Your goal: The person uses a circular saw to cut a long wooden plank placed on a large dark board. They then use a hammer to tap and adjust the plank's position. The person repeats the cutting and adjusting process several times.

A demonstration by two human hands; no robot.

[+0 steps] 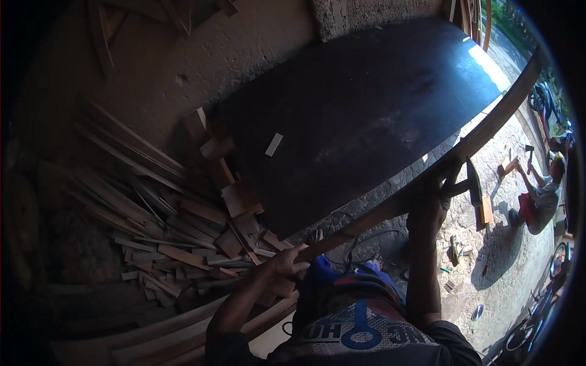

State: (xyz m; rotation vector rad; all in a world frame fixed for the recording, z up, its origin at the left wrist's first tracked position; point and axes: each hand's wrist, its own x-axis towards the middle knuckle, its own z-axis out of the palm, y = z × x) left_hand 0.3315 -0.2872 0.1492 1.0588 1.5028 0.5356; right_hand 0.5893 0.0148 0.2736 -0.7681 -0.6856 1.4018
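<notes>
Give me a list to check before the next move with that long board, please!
1. Left hand holding the near end of the long board: ok.
2. Right hand gripping firmly: cannot tell, it's in shadow.
3. Dark panel free of loose bits: not ok, a small pale strip lies there.
4. Wood pieces at left neatly stacked: not ok, jumbled.
5. Other person apart from the board: ok in this view.

Large block letters are printed across the worn shirt, below and between the fingers of the left hand and right hand. The lettering is interrupted by a blue ring-shaped motif; only parts are shown.
</notes>
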